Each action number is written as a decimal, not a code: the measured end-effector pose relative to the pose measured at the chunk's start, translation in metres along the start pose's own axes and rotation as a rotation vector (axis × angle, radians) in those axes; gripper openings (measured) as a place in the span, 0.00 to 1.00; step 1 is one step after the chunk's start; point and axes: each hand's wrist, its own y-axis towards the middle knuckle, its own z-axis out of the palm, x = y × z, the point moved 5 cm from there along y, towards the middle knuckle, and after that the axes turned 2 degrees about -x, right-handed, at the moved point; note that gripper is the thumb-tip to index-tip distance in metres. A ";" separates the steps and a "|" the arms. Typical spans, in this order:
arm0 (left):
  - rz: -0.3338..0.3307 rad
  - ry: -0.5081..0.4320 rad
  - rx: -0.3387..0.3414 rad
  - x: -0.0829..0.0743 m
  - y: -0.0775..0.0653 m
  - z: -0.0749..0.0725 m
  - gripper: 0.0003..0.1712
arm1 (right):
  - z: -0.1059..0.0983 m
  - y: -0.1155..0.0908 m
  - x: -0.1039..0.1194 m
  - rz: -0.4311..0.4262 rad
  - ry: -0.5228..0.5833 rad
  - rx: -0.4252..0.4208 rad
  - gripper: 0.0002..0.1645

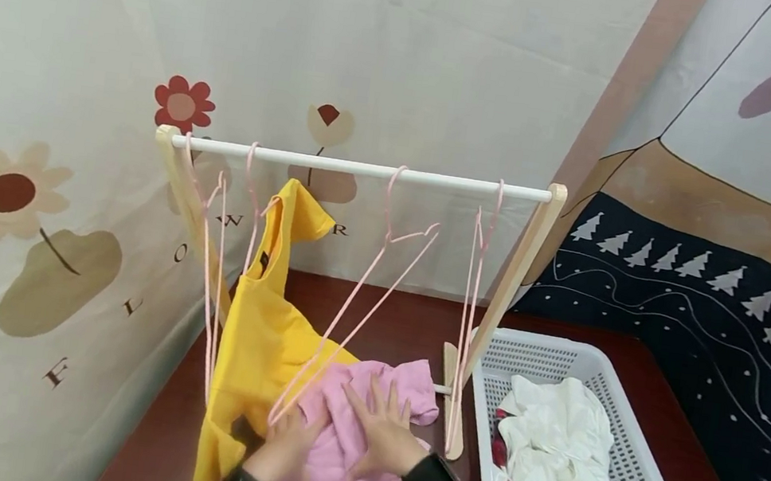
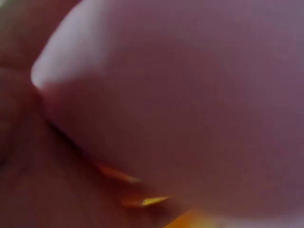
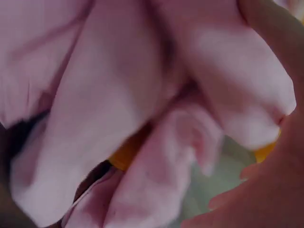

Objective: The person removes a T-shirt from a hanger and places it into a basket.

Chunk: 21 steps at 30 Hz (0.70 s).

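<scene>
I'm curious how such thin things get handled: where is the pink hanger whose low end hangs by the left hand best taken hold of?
Probably the pink hanger is best pinched at its neck, from the front: it hangs bare below the hook, whereas the low end overlaps cloth beside the left hand.

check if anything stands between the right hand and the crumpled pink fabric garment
Nothing visible does: the right hand lies spread over the crumpled pink fabric garment. One thin pink hanger slants down beside the left hand, not between them.
</scene>
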 end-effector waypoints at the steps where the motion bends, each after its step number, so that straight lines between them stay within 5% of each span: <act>1: 0.032 0.018 -0.013 0.000 -0.001 0.008 0.56 | 0.007 0.002 -0.002 0.005 -0.028 -0.008 0.71; 6: 0.036 -0.013 -0.198 -0.012 -0.017 0.027 0.43 | 0.031 -0.012 -0.001 -0.016 -0.152 -0.206 0.47; 10: 0.078 0.105 -0.383 -0.036 -0.033 0.011 0.42 | 0.023 -0.038 0.010 -0.055 -0.146 -0.408 0.33; 14: 0.192 0.251 -0.592 -0.063 -0.051 -0.021 0.37 | -0.004 -0.063 0.024 -0.034 -0.004 -0.504 0.32; 19: 0.334 0.275 -0.800 -0.093 -0.072 -0.042 0.18 | -0.036 -0.098 0.032 -0.056 0.118 -0.636 0.28; 21: 0.405 0.236 -0.849 -0.103 -0.078 -0.042 0.14 | -0.042 -0.108 0.028 -0.041 0.355 -0.572 0.17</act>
